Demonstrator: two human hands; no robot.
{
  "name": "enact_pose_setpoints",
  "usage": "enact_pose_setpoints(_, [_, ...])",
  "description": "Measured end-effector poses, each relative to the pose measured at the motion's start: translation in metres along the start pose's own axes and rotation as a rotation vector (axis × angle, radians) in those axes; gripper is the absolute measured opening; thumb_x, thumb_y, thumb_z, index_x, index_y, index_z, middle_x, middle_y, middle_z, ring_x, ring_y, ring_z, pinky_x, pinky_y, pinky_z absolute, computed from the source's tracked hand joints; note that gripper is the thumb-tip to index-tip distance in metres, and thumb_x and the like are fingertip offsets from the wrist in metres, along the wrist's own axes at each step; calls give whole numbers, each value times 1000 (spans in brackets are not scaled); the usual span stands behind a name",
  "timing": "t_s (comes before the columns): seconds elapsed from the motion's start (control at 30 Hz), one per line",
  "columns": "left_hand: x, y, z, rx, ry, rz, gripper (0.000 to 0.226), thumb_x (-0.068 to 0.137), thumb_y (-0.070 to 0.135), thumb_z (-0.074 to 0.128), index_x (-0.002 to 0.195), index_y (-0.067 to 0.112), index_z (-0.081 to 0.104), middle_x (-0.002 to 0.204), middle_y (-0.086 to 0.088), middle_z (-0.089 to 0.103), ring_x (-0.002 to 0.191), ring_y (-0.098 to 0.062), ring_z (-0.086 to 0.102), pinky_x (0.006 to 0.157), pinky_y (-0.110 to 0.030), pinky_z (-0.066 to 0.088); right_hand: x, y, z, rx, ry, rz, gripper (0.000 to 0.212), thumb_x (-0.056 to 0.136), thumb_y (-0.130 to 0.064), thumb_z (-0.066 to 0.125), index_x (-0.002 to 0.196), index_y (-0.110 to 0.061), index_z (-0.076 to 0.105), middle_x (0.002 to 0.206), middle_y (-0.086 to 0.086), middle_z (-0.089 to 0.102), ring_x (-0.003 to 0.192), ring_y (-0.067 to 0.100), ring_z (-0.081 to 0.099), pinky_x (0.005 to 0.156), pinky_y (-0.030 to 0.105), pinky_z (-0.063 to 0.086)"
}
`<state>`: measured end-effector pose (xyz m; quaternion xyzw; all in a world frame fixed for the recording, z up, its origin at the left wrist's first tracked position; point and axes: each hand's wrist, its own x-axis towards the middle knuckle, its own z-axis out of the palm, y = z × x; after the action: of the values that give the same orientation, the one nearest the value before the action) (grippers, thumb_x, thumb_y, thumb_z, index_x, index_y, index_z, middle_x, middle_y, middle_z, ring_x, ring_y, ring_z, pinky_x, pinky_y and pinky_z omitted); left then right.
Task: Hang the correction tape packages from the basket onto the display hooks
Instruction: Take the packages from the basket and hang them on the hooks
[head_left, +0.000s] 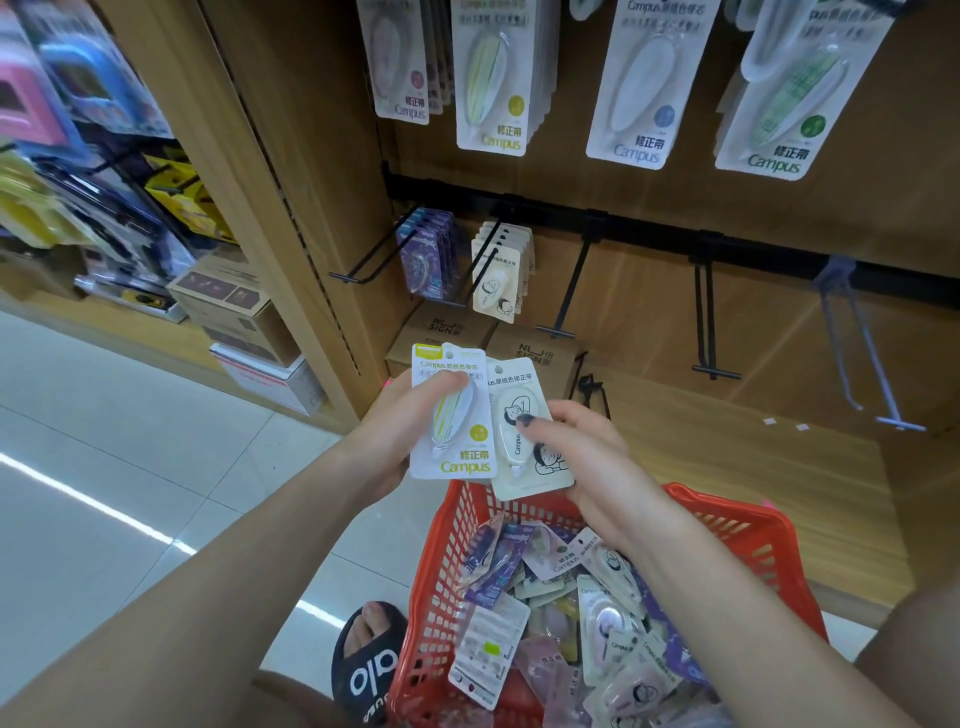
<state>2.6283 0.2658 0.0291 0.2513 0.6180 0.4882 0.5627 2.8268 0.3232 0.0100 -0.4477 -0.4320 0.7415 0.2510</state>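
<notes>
Correction tape packages (451, 410) read "Campus"; left hand (395, 431), right hand (582, 447) pinching.

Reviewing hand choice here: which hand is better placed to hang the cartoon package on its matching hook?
Probably the right hand. It pinches the cartoon package and sits below the hook of matching cartoon packages. The left hand holds the yellow-striped package, whose matches hang on the higher row.

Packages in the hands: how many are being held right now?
2. The left hand holds a yellow-striped package; the right hand holds a cartoon-print package beside it, partly tucked behind. Another could be hidden behind these.
</notes>
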Motion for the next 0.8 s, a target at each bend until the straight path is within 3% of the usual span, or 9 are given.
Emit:
enact_pose_setpoints(0.13, [4,1,-12,83,72,43,22,97,34,65,117,32,72,111,2,80,98,-26,79,83,-49,64,15,6,2,-22,40,-3,20,96,-11,72,116,-10,71,105,10,81,98,32,78,90,52,63])
enact_pose_setpoints(0.2, [7,2,-19,113,149,54,22,92,35,66,113,33,73,104,5,81,91,-23,80,78,-50,65,24,9,2,-26,111,-10,20,95,-12,72,114,-10,69,102,9,81,95,31,79,88,54,63])
enact_pose_setpoints(0.37, [8,12,-35,187,309,80,13,92,34,64,103,37,72,90,14,79,74,-11,78,54,-31,60,51,5,19,-138,121,-132,21,95,-13,73,113,-17,63,101,-6,81,90,16,79,69,32,60])
enact_pose_setpoints(0.53, [3,25,-44,232,414,94,14,92,36,64,103,37,72,92,14,76,74,-9,76,44,-22,53,82,-4,50,-206,103,-208,19,96,-12,72,111,-20,63,104,-9,80,92,8,77,76,29,55])
enact_pose_setpoints(0.63, [3,30,-46,274,433,102,19,92,37,63,109,35,71,98,14,74,84,-11,74,48,-23,55,97,-4,61,-181,143,-205,19,96,-14,72,112,-18,63,99,-9,80,87,5,76,71,23,54])
enact_pose_setpoints(0.73, [6,32,-46,311,439,102,21,91,38,62,110,34,71,102,13,74,89,-14,74,62,-32,64,108,3,67,-166,186,-209,18,96,-13,70,113,-16,64,88,-14,78,75,-5,72,58,12,51])
enact_pose_setpoints(0.8, [9,34,-46,324,442,100,21,91,40,62,109,35,70,102,14,73,88,-12,73,62,-31,63,112,9,71,-166,197,-222,16,97,-13,69,111,-17,65,95,-12,77,76,-8,71,58,10,49])
